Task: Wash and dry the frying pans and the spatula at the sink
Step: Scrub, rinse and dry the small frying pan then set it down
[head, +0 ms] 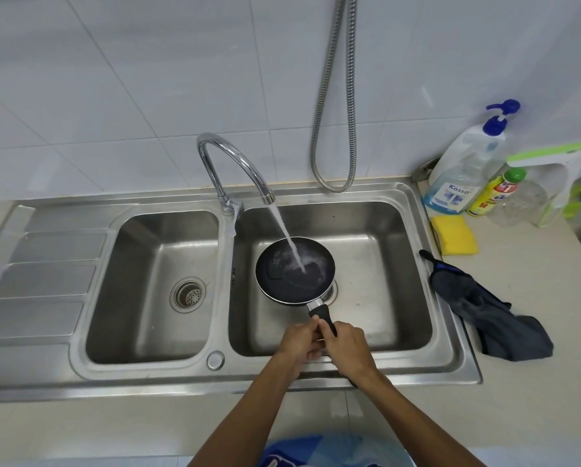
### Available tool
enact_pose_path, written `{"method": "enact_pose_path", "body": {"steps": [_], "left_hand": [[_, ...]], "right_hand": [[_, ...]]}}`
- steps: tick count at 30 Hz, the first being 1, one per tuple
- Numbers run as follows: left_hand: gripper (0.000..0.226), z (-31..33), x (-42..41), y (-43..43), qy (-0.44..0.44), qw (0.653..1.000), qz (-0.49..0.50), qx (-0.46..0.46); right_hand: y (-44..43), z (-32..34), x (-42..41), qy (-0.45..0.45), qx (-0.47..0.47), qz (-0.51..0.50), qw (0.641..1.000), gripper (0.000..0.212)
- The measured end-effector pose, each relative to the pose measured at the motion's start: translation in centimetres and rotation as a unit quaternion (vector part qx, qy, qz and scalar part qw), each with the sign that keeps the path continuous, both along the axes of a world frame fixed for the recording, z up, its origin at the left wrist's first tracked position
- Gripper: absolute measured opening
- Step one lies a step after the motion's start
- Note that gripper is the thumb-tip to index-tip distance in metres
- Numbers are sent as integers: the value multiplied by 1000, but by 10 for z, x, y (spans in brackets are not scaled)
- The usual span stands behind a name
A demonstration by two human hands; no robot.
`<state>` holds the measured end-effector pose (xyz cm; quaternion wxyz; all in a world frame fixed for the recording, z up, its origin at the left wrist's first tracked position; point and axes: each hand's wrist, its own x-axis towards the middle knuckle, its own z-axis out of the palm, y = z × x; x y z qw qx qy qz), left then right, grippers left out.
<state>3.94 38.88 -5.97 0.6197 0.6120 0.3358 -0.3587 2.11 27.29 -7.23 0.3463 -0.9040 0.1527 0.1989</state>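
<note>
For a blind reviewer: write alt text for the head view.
The left hand and right hand grip the handle of a small black frying pan in the right basin of a steel double sink, with tap water streaming into it. A yellow sponge, a dark cloth and a pump bottle sit on the counter.

Pan under the running tap.
Left hand and right hand grip its handle over the right basin; water hits its inside. Cloth and sponge lie on the tabletop.
</note>
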Motion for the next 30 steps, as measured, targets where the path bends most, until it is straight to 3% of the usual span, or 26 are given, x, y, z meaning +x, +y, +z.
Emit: {"method": "enact_pose_path", "body": {"steps": [21,25,27,30], "left_hand": [[31,11,11,-6,-24,1000,-13,-7],[35,3,26,17,-93,988,-103,72],[36,-8,40,43,-143,965,-155,153],[34,-4,69,94,-188,924,-157,292]], "right_hand": [[-5,7,4,-2,13,-28,1000,51],[-4,7,7,4,11,-31,999,49],[-4,10,7,9,12,-29,999,46],[-5,14,8,14,19,-33,999,45]]}}
